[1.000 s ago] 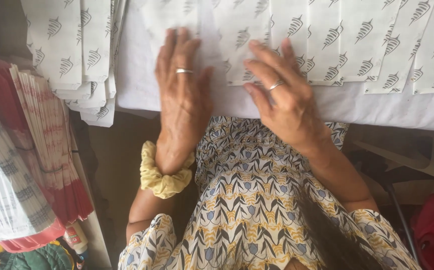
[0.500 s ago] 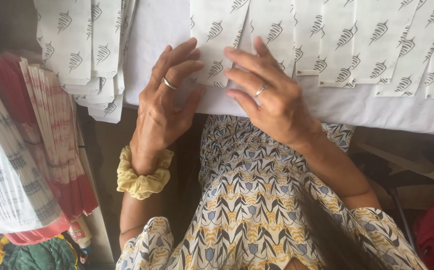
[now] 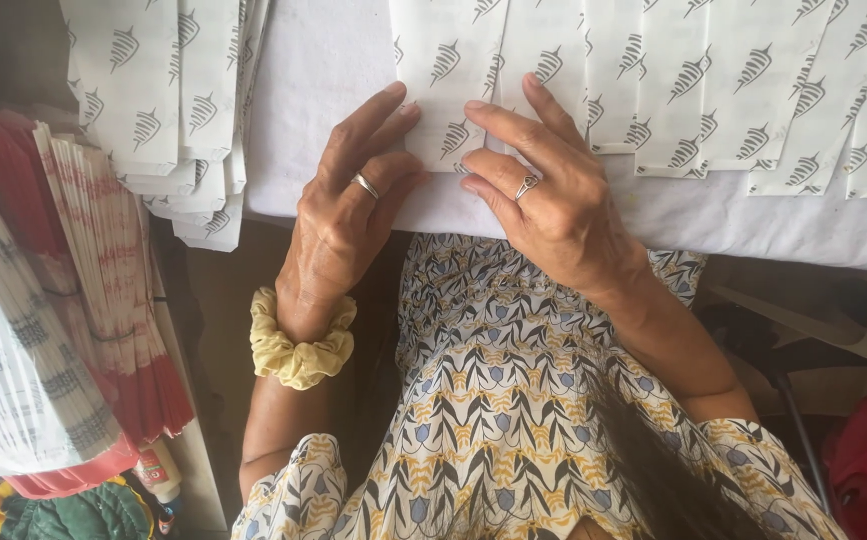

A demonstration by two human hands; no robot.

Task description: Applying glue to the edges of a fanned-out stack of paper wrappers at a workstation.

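Garment: patterned sleeve and front [image 3: 514, 420], cream with yellow, blue and dark leaf shapes, nearest the camera.
Wrist band: yellow gathered scrunchie [image 3: 299, 350] around the left wrist.
Left hand [image 3: 349, 215]: lies palm down at the near edge of the white cloth-covered surface [image 3: 324, 90]; fingers loosely spread, tips resting on the left edge of the printed paper sheet [image 3: 451, 85]; silver ring on one finger. Nothing clasped.
Right hand [image 3: 544, 200]: palm down just beside the left hand; index finger stretched across the same sheet, the other fingers curled with their tips pressed at its lower edge; ring on one finger. Pressing flat, not pinching.
Printed paper sheet: white with grey leaf-like marks, flat on the surface, under both sets of fingertips.
Row of like sheets [image 3: 754, 90]: overlapping, running right along the surface.
Stack of like sheets [image 3: 169, 100]: at the surface's left end, overhanging it.
Red-and-white paper bundles [image 3: 104, 290]: far left, below the surface.
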